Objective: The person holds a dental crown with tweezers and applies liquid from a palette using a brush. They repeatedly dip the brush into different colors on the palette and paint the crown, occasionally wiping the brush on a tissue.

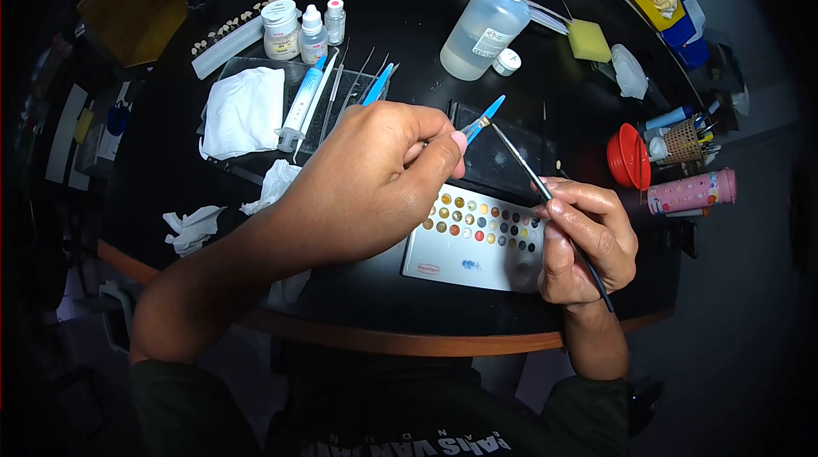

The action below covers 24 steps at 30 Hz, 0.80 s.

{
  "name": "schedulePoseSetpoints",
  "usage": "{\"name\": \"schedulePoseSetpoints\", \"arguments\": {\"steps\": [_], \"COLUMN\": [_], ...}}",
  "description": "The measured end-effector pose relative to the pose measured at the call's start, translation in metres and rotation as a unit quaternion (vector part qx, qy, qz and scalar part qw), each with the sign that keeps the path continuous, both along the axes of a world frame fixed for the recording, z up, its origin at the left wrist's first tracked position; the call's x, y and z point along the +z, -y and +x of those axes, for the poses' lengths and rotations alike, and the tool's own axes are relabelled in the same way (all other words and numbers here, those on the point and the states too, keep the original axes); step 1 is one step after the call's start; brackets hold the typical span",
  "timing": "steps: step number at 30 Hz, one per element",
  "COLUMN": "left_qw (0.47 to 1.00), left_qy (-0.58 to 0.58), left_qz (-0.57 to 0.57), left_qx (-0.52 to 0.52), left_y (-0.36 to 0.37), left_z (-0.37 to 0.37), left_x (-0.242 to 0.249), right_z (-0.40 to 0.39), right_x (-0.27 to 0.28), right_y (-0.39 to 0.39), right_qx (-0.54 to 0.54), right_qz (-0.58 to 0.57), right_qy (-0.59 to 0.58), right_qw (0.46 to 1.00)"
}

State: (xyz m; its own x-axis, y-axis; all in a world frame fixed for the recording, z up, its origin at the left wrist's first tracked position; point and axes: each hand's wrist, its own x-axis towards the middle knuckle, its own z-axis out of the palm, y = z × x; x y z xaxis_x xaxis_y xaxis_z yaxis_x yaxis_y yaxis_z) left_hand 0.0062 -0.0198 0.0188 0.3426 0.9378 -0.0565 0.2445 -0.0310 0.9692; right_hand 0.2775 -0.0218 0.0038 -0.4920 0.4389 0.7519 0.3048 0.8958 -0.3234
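Observation:
My left hand (388,159) is closed, thumb against forefinger, on what look like blue tweezers (492,106); the fingers hide much of them. Beside their blue end is a tiny tan piece (485,121), perhaps a tooth crown. A slim dark-handled brush (532,174) is pinched in my right hand (592,240), its tip touching or almost touching that piece. Below both hands lies a white palette (443,257) with rows of small coloured paste wells and a blue smear; my left hand covers its left edge and my right hand overlaps its right side.
A large clear bottle (486,31) and a small jar (506,62) stand at the back. Left are a syringe (305,99), folded white cloth (244,108), lidded jar (281,29) and crumpled tissue (192,229). Right are a red bowl (626,156), pink case (692,192) and yellow sponge (589,40).

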Motion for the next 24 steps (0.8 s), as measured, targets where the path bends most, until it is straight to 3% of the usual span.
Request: {"name": "schedulePoseSetpoints", "arguments": {"steps": [11,24], "left_qw": [1.000,0.999], "left_qy": [0.006,0.012], "left_qz": [0.011,0.051], "left_qx": [0.002,-0.009], "left_y": [0.0001,-0.0006], "left_z": [0.0006,0.0021], "left_x": [-0.0016,-0.0038], "right_z": [-0.0021,-0.0020], "right_x": [-0.0006,0.0013], "right_y": [0.0037,0.0010], "right_qx": [-0.013,-0.012], "right_qz": [-0.016,0.009], "right_qy": [-0.055,-0.012], "right_qw": [0.998,1.000]}}
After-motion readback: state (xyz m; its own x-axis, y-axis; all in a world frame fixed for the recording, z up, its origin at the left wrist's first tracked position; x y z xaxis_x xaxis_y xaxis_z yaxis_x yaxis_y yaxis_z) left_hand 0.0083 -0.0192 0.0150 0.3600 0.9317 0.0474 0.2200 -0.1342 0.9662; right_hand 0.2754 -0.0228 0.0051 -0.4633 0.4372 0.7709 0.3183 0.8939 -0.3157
